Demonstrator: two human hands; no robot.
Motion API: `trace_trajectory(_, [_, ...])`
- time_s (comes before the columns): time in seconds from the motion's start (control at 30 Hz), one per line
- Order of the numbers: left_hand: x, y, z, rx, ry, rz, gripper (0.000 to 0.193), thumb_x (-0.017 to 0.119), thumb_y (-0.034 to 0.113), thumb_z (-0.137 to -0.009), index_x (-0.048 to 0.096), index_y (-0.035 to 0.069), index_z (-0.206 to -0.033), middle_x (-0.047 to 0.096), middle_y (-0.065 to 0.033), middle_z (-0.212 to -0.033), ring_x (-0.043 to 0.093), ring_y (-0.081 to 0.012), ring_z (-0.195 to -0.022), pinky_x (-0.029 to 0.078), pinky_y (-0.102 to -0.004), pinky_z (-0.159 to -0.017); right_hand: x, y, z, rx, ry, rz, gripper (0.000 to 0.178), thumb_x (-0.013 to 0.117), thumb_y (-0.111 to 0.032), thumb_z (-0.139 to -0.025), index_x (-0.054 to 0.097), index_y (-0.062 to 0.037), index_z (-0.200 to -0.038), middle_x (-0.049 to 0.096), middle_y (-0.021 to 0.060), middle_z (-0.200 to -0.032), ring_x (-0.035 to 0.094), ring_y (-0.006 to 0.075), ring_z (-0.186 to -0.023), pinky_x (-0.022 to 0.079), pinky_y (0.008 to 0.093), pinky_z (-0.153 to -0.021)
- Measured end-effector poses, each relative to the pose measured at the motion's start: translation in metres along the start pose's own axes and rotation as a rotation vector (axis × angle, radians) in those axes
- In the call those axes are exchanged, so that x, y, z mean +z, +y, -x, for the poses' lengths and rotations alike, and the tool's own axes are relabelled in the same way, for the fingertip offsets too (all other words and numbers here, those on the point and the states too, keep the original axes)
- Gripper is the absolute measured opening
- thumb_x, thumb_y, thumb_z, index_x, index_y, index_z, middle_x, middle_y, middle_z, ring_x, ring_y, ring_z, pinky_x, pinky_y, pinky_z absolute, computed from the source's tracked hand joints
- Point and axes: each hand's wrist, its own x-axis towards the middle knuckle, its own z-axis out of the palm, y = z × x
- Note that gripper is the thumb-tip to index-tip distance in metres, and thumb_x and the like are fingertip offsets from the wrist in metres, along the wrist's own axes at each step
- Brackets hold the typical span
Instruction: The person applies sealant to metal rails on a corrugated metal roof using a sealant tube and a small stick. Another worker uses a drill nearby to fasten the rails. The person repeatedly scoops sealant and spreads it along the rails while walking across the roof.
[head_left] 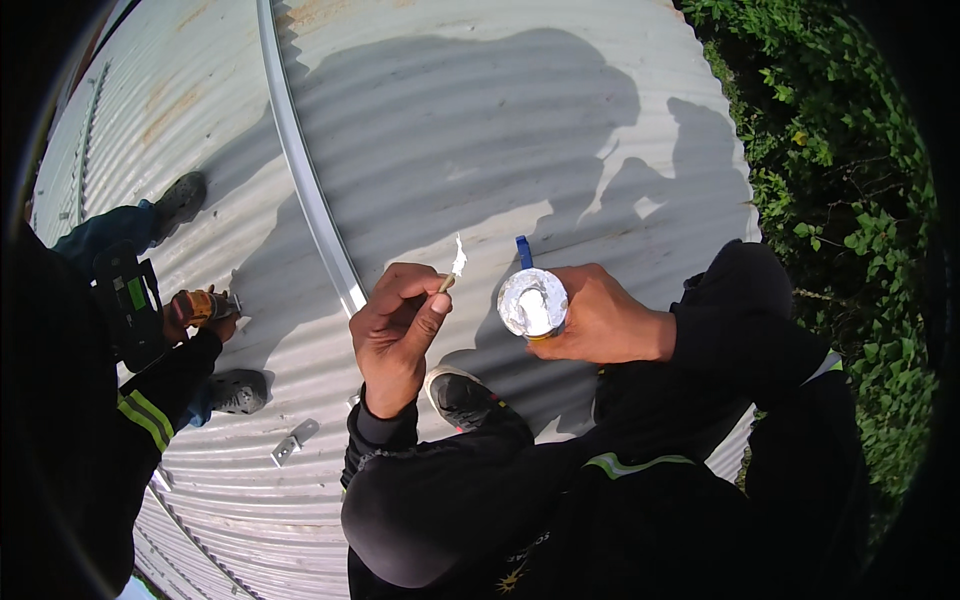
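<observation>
Between the thumb and fingers of my left hand [395,335] is a thin, short stick [447,284], its tip pointing up and coated with white paste [459,257]. My right hand [615,318] is wrapped round a small open can [533,303], whose mouth and rim are smeared with the same white paste. Just beyond the can, a narrow blue piece [524,252] sticks out; I cannot tell what it belongs to. The stick's tip is to the left of the can, apart from it. Both hands are above the corrugated metal roof [400,180].
A long metal rail [300,165] runs across the roof on the left. A co-worker there holds an orange power tool [200,305]. A small metal bracket [294,443] lies nearer me. My shoe [465,402] is below my hands. Bushes [850,200] line the roof's right edge.
</observation>
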Motion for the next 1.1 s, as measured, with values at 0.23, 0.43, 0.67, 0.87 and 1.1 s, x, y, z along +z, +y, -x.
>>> trace_trajectory(0.23, [0.0,0.003,0.005,0.123,-0.05,-0.114,0.016,0.074,-0.001,-0.096,0.074,-0.003,-0.112,0.064,-0.0088,-0.107,0.06,-0.0171,-0.091,0.049,-0.0313,-0.083,0.003,0.004,0.003,-0.038,0.022,0.03,0.041,0.087,-0.013,-0.077,0.07,-0.0029,-0.113,0.076,0.013,-0.096,0.075,0.0282,-0.087,0.058,0.0393,-0.079])
trace_trajectory(0.43, [-0.001,-0.009,0.0,-0.04,-0.072,0.154,0.016,0.07,0.005,-0.101,0.073,-0.003,-0.115,0.067,-0.0101,-0.106,0.062,-0.0187,-0.092,0.049,-0.0333,-0.083,0.003,0.008,0.0,-0.046,-0.028,-0.026,0.044,0.087,-0.011,-0.077,0.069,-0.0017,-0.116,0.075,0.0127,-0.102,0.074,0.0252,-0.093,0.058,0.0379,-0.084])
trace_trajectory(0.67, [0.021,-0.054,0.0,-0.399,-0.045,0.549,0.017,0.068,0.007,-0.104,0.073,0.001,-0.119,0.073,-0.0071,-0.114,0.066,-0.0167,-0.106,0.05,-0.0332,-0.096,0.012,0.012,-0.001,-0.168,-0.021,-0.129,0.075,0.083,0.002,-0.077,0.054,-0.0051,-0.146,0.068,0.0081,-0.132,0.067,0.0192,-0.116,0.052,0.0332,-0.101])
trace_trajectory(0.87, [0.029,-0.068,0.002,-0.403,-0.086,0.708,0.018,0.068,0.01,-0.104,0.075,0.003,-0.119,0.074,-0.0077,-0.12,0.067,-0.0193,-0.111,0.051,-0.0388,-0.1,0.015,0.015,0.002,-0.028,-0.114,-0.415,0.089,0.083,0.004,-0.077,0.041,-0.0064,-0.154,0.064,0.0072,-0.139,0.062,0.0179,-0.127,0.05,0.0349,-0.108])
trace_trajectory(1.1, [0.029,-0.09,0.007,-0.527,-0.155,0.887,0.021,0.068,0.013,-0.104,0.076,0.003,-0.12,0.07,-0.0067,-0.127,0.063,-0.02,-0.108,0.048,-0.0366,-0.093,0.016,0.018,0.002,-0.059,-0.104,-0.338,0.081,0.085,0.003,-0.075,0.049,-0.0045,-0.147,0.065,0.0074,-0.136,0.063,0.0183,-0.127,0.05,0.0352,-0.109])
